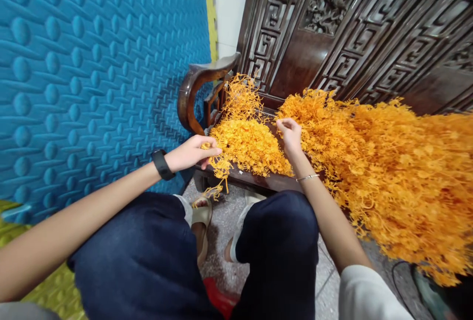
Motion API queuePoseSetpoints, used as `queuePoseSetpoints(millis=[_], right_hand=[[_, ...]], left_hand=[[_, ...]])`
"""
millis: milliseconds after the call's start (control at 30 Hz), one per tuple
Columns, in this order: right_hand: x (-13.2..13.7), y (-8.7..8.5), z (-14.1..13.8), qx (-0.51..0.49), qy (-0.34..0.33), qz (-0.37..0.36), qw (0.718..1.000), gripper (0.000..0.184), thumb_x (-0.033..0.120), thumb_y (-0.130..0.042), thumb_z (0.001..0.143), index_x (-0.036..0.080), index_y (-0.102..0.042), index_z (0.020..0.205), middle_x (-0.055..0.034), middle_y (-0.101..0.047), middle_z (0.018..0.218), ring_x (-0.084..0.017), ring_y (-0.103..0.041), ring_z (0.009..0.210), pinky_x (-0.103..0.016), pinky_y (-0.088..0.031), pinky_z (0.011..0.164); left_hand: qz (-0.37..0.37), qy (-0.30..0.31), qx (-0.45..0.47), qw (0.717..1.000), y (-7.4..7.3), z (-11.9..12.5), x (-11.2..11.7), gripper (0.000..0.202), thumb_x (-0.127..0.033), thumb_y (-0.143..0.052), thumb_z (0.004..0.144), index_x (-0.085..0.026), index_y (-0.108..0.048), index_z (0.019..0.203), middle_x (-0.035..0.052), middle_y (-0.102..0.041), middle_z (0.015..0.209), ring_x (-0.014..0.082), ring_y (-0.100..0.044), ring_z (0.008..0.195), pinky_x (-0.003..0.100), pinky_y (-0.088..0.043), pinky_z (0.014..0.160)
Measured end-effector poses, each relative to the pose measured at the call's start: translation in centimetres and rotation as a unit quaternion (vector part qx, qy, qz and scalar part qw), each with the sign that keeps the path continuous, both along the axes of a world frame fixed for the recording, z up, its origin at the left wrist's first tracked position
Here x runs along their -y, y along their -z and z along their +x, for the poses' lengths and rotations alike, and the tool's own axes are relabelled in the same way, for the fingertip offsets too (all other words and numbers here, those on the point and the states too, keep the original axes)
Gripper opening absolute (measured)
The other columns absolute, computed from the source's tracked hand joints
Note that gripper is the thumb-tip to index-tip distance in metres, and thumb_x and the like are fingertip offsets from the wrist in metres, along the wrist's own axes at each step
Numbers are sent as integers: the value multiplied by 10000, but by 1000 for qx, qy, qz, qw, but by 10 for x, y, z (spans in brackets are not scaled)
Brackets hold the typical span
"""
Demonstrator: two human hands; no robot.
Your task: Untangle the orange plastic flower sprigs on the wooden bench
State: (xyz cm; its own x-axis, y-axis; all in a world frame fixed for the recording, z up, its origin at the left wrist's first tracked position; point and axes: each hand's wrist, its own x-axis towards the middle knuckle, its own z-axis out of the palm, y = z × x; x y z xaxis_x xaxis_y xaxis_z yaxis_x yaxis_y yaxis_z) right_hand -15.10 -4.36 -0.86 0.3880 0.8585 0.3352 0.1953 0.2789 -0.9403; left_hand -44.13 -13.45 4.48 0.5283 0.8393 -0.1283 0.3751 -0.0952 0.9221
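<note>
My left hand point(197, 151) is closed on a few orange stringy pieces point(221, 167), and their strands dangle below the fingers over the bench's front edge. Its fingers are curled, with a small orange loop showing between them. To the right, my right hand point(290, 134) is raised with thumb and fingertips pinched together; what they hold, if anything, is too small to make out. Between the hands lies a small heap of orange pieces point(251, 147) on the dark wooden bench point(258, 180). Behind it sits a looser, curlier orange tangle point(242, 98).
A large orange mass point(399, 172) covers the bench to the right and spills over its front. The curved armrest point(188, 98) stands left of the small heap, beside a blue textured foam mat point(92, 79). A carved wooden backrest point(306, 59) rises behind.
</note>
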Motion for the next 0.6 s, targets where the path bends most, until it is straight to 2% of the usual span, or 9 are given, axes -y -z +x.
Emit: queuePoseSetpoints(millis=[100, 233, 433, 600], right_hand=[[-4, 8, 14, 68, -20, 32, 997, 140, 309, -662, 650, 175, -622, 670, 8, -600, 685, -132, -519, 668, -303, -429, 698], [-4, 13, -3, 122, -82, 11, 989, 98, 258, -655, 670, 167, -620, 670, -13, -607, 681, -152, -535, 655, -319, -435, 684], [-16, 16, -25, 239, -63, 67, 967, 15, 186, -615, 714, 176, -606, 722, -34, -629, 747, -190, -556, 759, -353, -431, 779], [-21, 16, -37, 336, -58, 62, 938, 64, 191, -628, 719, 194, -644, 781, -44, -642, 877, -225, -533, 895, -402, -386, 866]], left_hand=[[5, -1, -5, 1000, 3, -5, -3, 263, -375, -593, 783, -169, -462, 685, -56, -505, 478, 71, -472, 423, 201, -362, 482], [15, 41, -19, 999, 4, -2, -6, 244, -391, -585, 792, -166, -504, 743, -50, -526, 532, 74, -497, 458, 203, -377, 507], [19, 86, -26, 996, 6, 8, -9, 232, -385, -577, 803, -159, -526, 791, -35, -542, 621, 64, -506, 479, 201, -383, 520], [22, 83, -25, 996, 6, 11, -12, 229, -378, -589, 796, -164, -512, 818, -29, -541, 652, 68, -506, 500, 203, -378, 517]])
